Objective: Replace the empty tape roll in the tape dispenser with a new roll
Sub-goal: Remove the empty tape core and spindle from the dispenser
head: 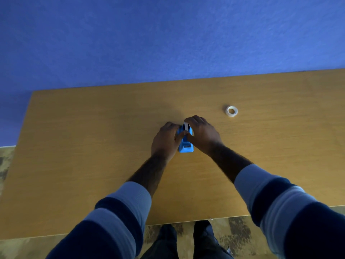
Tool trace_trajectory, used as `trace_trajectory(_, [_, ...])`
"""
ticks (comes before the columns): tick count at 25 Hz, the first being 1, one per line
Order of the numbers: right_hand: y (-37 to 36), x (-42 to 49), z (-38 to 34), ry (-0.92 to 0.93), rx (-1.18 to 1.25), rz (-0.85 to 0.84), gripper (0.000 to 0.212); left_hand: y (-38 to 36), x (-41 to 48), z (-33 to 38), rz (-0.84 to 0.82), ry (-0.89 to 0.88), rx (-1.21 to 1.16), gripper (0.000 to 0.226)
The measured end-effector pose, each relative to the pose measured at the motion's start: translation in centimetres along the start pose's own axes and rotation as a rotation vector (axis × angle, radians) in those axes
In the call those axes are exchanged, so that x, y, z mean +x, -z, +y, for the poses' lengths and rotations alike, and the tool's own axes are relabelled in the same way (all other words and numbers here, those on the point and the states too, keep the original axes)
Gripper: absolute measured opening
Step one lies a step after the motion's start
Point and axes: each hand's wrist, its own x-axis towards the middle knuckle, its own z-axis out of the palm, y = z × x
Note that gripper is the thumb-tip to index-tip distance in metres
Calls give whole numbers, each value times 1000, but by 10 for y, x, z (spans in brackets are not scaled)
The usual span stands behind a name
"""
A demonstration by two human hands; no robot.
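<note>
Mid-table, both hands on dispenser, prob. gripping, spare roll apart.

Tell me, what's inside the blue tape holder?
A white roll sits upright in the top of the blue tape dispenser. The left hand and right hand cover its sides, so whether any tape is left on it is hidden.

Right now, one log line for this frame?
left hand: on dispenser | right hand: pinching roll in dispenser | spare roll: table, untouched
</note>
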Motion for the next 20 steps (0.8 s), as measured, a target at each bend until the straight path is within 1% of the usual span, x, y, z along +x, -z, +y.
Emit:
trace_trajectory(2, [2,2,-3,-16,36,11,38,-1,3,3,19,22,-80,36])
trace_trajectory(4, [4,6,-6,-24,75,33,33,-1,6,10,51,65,-217,32])
trace_trajectory(6, [6,9,-8,-26,116,59,34,0,9,17,88,103,-332,25])
trace_trajectory(9, [12,13,-11,-24,152,84,40,1,12,24,132,130,-377,25])
trace_trajectory(12, [14,15,-12,17,165,118,41,1,17,29,157,148,-388,27])
trace_trajectory(14, [15,17,-12,14,184,148,40,0,22,31,157,191,-449,27])
trace_trajectory(18, [17,21,-12,-1,210,198,21,-1,33,26,108,287,-581,26])
trace_trajectory(20, [16,23,-10,-11,196,199,16,0,37,26,87,354,-662,25])
